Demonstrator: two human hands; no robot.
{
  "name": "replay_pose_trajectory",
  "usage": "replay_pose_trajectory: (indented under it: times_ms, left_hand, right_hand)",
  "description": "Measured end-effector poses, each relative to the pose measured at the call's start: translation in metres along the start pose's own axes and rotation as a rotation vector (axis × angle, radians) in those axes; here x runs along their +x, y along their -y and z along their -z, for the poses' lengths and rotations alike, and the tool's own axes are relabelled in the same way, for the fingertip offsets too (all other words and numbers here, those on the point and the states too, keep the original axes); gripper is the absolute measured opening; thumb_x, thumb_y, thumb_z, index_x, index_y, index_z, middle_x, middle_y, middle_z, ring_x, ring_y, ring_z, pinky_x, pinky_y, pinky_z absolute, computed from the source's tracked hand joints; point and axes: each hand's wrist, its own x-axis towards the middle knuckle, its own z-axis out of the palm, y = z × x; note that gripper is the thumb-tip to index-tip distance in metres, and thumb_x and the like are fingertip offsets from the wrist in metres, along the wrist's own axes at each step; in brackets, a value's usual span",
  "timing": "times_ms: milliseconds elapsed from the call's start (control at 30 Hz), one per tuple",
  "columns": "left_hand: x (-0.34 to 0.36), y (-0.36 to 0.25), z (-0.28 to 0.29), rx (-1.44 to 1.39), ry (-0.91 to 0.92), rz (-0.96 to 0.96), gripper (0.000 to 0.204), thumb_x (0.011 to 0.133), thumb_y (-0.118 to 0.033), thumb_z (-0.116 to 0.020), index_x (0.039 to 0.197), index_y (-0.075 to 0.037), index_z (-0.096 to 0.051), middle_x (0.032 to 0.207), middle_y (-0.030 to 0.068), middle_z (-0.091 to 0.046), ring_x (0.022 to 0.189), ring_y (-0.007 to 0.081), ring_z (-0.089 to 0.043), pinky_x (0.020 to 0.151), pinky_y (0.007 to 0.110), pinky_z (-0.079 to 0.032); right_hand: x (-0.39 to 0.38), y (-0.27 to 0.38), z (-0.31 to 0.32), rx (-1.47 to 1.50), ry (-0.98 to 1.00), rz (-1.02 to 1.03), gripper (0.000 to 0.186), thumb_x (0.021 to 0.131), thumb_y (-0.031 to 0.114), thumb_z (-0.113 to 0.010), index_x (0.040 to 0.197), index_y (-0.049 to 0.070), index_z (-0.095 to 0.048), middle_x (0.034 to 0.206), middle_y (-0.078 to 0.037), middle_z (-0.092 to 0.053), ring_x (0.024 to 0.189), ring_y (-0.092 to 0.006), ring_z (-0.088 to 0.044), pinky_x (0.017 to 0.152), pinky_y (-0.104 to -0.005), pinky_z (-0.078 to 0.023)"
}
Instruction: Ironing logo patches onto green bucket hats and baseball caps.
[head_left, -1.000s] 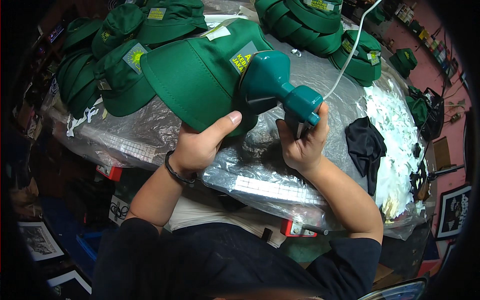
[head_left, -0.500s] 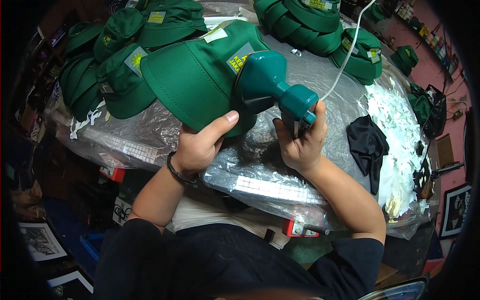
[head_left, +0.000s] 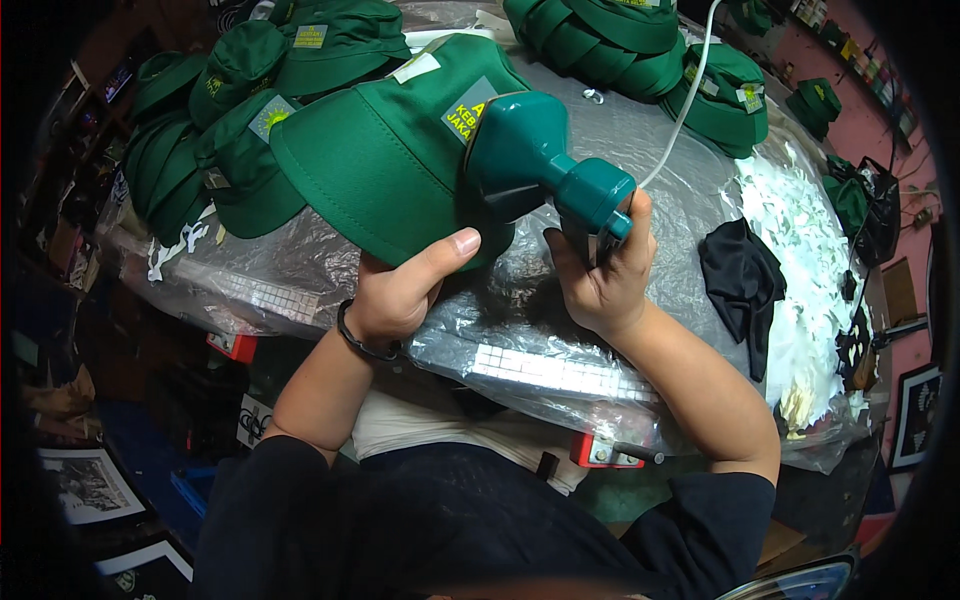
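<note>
A green bucket hat [head_left: 370, 150] is raised in front of me, with my left hand [head_left: 405, 285] gripping its lower brim, thumb on the outside. A grey label [head_left: 462, 108] with yellow lettering is on its crown, and a pale tab sits higher up. My right hand [head_left: 610, 280] grips the handle of a teal hand tool [head_left: 520, 135], which looks like a small heat press. The tool's broad head is against the label area, hiding part of the label, and a white cord [head_left: 680, 120] runs up from it.
Stacked green hats [head_left: 160, 160] lie at the left, more hats [head_left: 590, 40] at the back. The plastic-covered table [head_left: 520, 350] holds a black cloth [head_left: 735, 275] and white scraps [head_left: 790, 250] at the right. A red clamp [head_left: 600, 452] is at the near edge, shelves on the pink wall.
The hat and the teal tool have shifted slightly up and left in the view, staying together. The table and my forearms appear a little farther right. Both hands keep their grip.
</note>
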Motion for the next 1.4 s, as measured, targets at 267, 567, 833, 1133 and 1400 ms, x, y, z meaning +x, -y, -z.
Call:
replay_pose_trajectory:
  times_ms: [267, 567, 833, 1133, 1400]
  left_hand:
    - [0.0023, 0.0011, -0.002, -0.122, -0.029, 0.089, 0.019, 0.089, 0.005, -0.057, 0.108, 0.004, -0.061, 0.101, 0.0072, -0.064, 0.093, 0.0142, -0.062, 0.084, 0.028, -0.05]
    - [-0.001, -0.0004, 0.0003, -0.12, 0.001, 0.03, 0.019, 0.09, 0.005, -0.056, 0.108, 0.004, -0.06, 0.102, 0.0071, -0.064, 0.095, 0.0139, -0.062, 0.085, 0.029, -0.05]
    - [-0.0001, -0.0009, -0.0016, -0.127, -0.013, 0.042, 0.016, 0.09, 0.004, -0.058, 0.106, 0.003, -0.061, 0.099, 0.006, -0.064, 0.091, 0.013, -0.062, 0.082, 0.027, -0.05]
    - [0.0006, 0.0003, -0.0017, -0.059, -0.026, 0.008, 0.017, 0.089, 0.003, -0.058, 0.106, 0.003, -0.062, 0.098, 0.0051, -0.064, 0.09, 0.0121, -0.061, 0.081, 0.027, -0.05]
    - [-0.0016, -0.0008, -0.0018, -0.062, -0.026, 0.012, 0.016, 0.09, 0.003, -0.058, 0.105, 0.003, -0.062, 0.098, 0.0049, -0.064, 0.089, 0.0117, -0.061, 0.079, 0.027, -0.049]
  right_hand:
    - [-0.0001, 0.0001, -0.0005, 0.016, 0.015, -0.036, 0.062, 0.076, 0.007, -0.078, 0.126, 0.0, -0.043, 0.093, -0.016, -0.066, 0.078, -0.0309, -0.069, 0.067, -0.0342, -0.054]
    - [0.0, -0.0008, -0.0022, 0.056, 0.016, -0.037, 0.061, 0.076, 0.005, -0.077, 0.126, 0.0, -0.042, 0.096, -0.016, -0.066, 0.081, -0.0297, -0.07, 0.07, -0.033, -0.054]
    - [0.0003, 0.0017, -0.0015, 0.033, 0.007, -0.027, 0.062, 0.076, 0.004, -0.077, 0.126, -0.001, -0.042, 0.096, -0.016, -0.066, 0.081, -0.0298, -0.07, 0.07, -0.033, -0.054]
    - [0.0001, 0.0001, -0.0017, 0.0, 0.028, -0.036, 0.063, 0.075, 0.004, -0.078, 0.126, -0.001, -0.041, 0.095, -0.015, -0.067, 0.081, -0.0289, -0.07, 0.07, -0.0326, -0.054]
    - [0.0011, 0.001, -0.0034, -0.005, 0.004, -0.003, 0.063, 0.075, 0.003, -0.078, 0.126, 0.0, -0.041, 0.094, -0.015, -0.067, 0.08, -0.0285, -0.07, 0.069, -0.0324, -0.054]
